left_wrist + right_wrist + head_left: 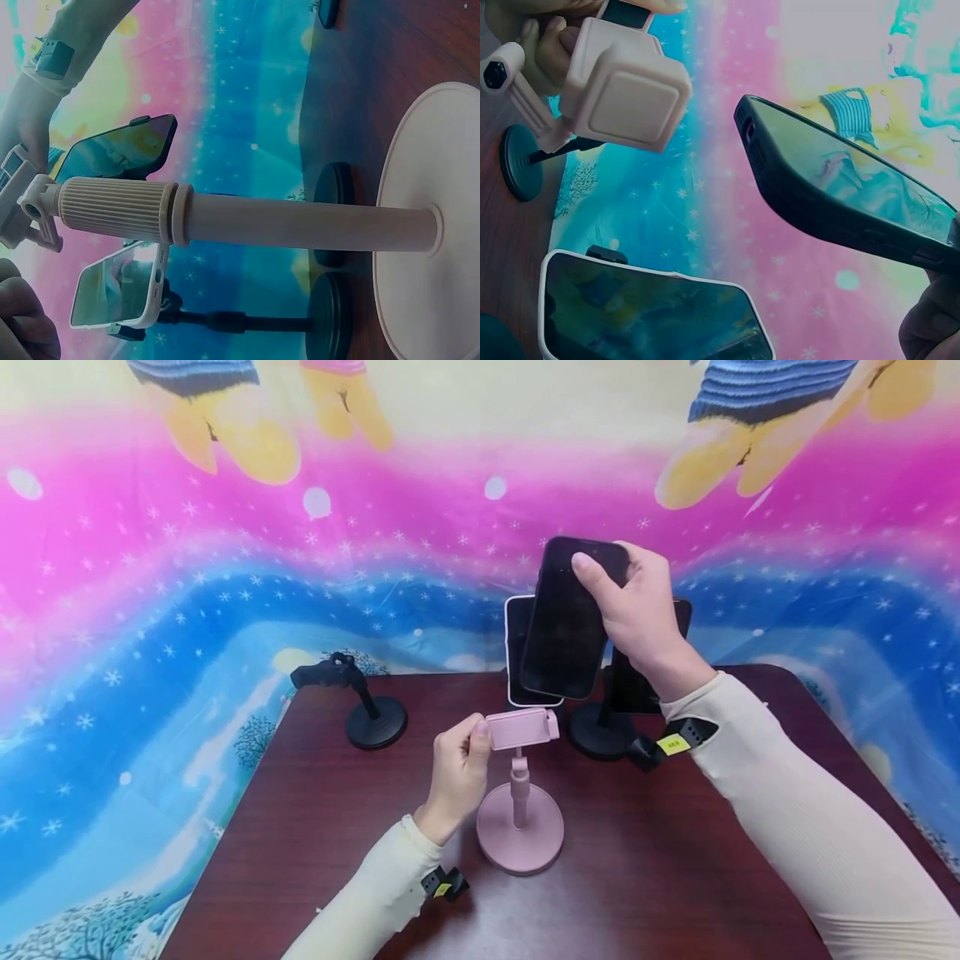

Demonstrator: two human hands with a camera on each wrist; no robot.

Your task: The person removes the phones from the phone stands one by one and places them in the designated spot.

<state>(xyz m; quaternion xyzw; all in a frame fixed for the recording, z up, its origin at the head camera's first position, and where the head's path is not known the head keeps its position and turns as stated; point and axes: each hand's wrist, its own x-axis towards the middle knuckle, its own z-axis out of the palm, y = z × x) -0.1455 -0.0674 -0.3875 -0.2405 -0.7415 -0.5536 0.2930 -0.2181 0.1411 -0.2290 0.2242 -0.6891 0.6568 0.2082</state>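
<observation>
A pink phone stand stands upright on the table, its round base flat and its clamp facing up at the top. With curled fingers and the thumb in front, my left hand grips the left end of that clamp. My right hand holds a black smartphone in the air, above and behind the clamp. The thumb lies across the phone's dark screen, while the other fingers are hidden behind it. In the right wrist view the phone is apart from the pink clamp.
Behind the raised phone, a white-framed phone and a dark phone sit on stands, one with a black base. A black stand holding no phone is at the back left. A patterned cloth hangs behind the dark red table.
</observation>
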